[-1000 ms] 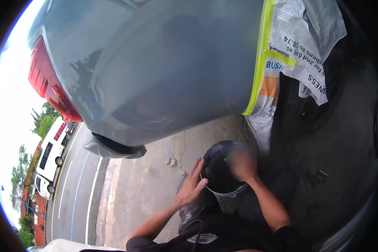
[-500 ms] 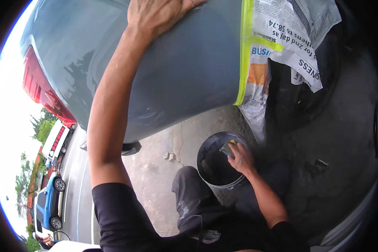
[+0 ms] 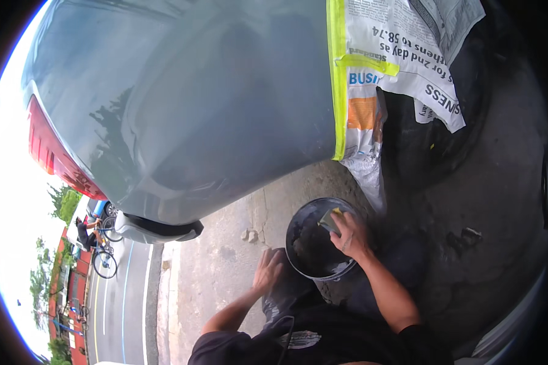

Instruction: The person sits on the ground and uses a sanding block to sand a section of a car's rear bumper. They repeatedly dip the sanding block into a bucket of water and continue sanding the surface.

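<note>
My right hand (image 3: 349, 234) is closed on a small sponge (image 3: 330, 221), grey-green with a yellow edge. Hand and sponge are over the mouth of a dark bucket (image 3: 292, 252) standing on the ground, its inside dark. Resting on my knee at the bucket's left, my left hand (image 3: 268, 272) lies with its fingers out and nothing in it. Above both hands is a grey car body panel (image 3: 225, 103), smooth and glossy. Newspaper (image 3: 402, 67) masks its right side, stuck along the edge with yellow-green tape (image 3: 337, 91).
A dark wheel (image 3: 435, 146) shows behind the newspaper. At the panel's left are a red tail light (image 3: 58, 149) and part of the bumper (image 3: 155, 228). Concrete pavement (image 3: 207, 264) meets a road (image 3: 119, 304), where a cyclist (image 3: 88, 233) rides near a blue vehicle.
My left hand has come off the panel and down to my knee. The right hand stays over the bucket with the sponge. The view has shifted slightly, and a cyclist has appeared.
</note>
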A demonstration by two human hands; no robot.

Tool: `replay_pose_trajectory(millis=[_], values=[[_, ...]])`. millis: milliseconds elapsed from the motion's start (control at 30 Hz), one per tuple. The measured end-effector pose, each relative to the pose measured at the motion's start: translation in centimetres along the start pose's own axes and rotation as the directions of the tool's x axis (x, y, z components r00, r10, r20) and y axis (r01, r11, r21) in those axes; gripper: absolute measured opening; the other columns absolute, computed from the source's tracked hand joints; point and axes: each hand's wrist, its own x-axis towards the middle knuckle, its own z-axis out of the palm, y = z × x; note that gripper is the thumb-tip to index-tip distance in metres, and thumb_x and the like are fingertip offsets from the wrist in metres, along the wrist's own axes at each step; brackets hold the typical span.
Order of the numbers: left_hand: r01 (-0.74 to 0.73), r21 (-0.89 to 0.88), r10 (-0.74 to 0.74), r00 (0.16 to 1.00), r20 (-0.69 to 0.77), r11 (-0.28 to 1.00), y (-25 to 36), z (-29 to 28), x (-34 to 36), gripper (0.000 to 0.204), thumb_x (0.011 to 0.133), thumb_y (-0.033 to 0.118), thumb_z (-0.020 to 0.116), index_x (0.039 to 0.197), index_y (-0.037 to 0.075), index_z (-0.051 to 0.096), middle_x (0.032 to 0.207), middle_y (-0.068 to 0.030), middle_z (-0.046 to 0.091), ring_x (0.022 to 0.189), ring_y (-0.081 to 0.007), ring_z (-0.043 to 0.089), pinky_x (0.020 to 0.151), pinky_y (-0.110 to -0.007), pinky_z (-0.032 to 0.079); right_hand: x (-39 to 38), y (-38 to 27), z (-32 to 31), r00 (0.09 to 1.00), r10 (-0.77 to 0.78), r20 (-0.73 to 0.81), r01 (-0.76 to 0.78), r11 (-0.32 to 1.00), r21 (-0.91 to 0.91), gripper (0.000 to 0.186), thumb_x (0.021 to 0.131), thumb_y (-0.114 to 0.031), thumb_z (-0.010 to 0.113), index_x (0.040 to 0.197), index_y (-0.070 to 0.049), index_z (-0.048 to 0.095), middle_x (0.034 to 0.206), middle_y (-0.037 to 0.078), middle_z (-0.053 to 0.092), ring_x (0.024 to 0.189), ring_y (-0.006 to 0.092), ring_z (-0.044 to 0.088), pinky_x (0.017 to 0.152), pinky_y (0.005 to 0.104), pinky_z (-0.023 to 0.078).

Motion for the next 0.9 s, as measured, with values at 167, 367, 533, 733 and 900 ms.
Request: replay_pose_trajectory(millis=[167, 367, 533, 733, 900], values=[[0.767, -0.635, -0.844, 0.398, 0.360, 0.091, -6.0, 8.6, -13.4, 0.085, 0.114, 0.057, 0.037, 0.168, -0.007, 0.023, 0.175, -0.0272, 0.025, 0.164, -0.0413, 0.025, 0.133, -0.047, 0.024, 0.5, -0.3, 1.1, 0.999, -0.026, -0.033, 0.026, 1.000, 0.010, 0.061, 0.085, -0.021, 0.081, 0.141, -0.005, 0.066, 0.123, 0.022, 0.064, 0.107, 0.0456, 0.067, 0.092, 0.0523, 0.057], [0.032, -0.604, -0.011, 0.999, 0.039, 0.796, 12.9, -7.5, 0.1, 0.089, 0.112, 0.059, 0.048, 0.175, 0.006, 0.014, 0.180, -0.0259, 0.016, 0.168, -0.0408, 0.012, 0.135, -0.049, 0.015, 0.4, -0.5, 0.2, 0.998, -0.036, 0.051, 0.039, 0.996, -0.076, 0.061, 0.086, -0.022, 0.081, 0.142, -0.005, 0.064, 0.121, 0.022, 0.064, 0.106, 0.0441, 0.068, 0.091, 0.0523, 0.057], [-0.648, 0.590, 0.857, 0.211, -0.470, 0.483, 30.5, -33.3, 15.4, 0.088, 0.106, 0.071, 0.047, 0.168, 0.008, 0.041, 0.174, -0.0283, 0.030, 0.162, -0.0551, 0.022, 0.126, -0.070, 0.021, 0.2, -0.2, 0.1, 0.999, -0.042, 0.032, 0.044, 0.997, -0.062, 0.057, 0.087, -0.022, 0.079, 0.140, -0.006, 0.065, 0.121, 0.021, 0.064, 0.109, 0.0428, 0.067, 0.093, 0.0523, 0.055], [-0.177, 0.885, 0.901, 0.042, -0.431, 0.431, 42.9, -47.2, 27.1, 0.095, 0.109, 0.072, 0.035, 0.171, 0.002, 0.026, 0.176, -0.0293, 0.024, 0.165, -0.0464, 0.017, 0.135, -0.059, 0.015, 0.0, -0.8, 1.1, 0.998, -0.063, 0.004, 0.063, 0.998, -0.025, 0.059, 0.085, -0.020, 0.080, 0.141, -0.005, 0.065, 0.120, 0.021, 0.064, 0.111, 0.0423, 0.065, 0.094, 0.0523, 0.054], [-0.277, 0.916, 0.948, 0.218, -0.234, 0.289, 39.5, -38.7, 26.2, 0.097, 0.108, 0.076, 0.031, 0.172, 0.004, 0.025, 0.178, -0.0279, 0.019, 0.166, -0.0471, 0.014, 0.135, -0.061, 0.013, -0.6, -0.1, 0.4, 0.996, -0.084, -0.002, 0.084, 0.996, -0.034, 0.058, 0.085, -0.019, 0.079, 0.140, -0.005, 0.067, 0.117, 0.021, 0.064, 0.106, 0.0426, 0.067, 0.090, 0.0529, 0.055]])
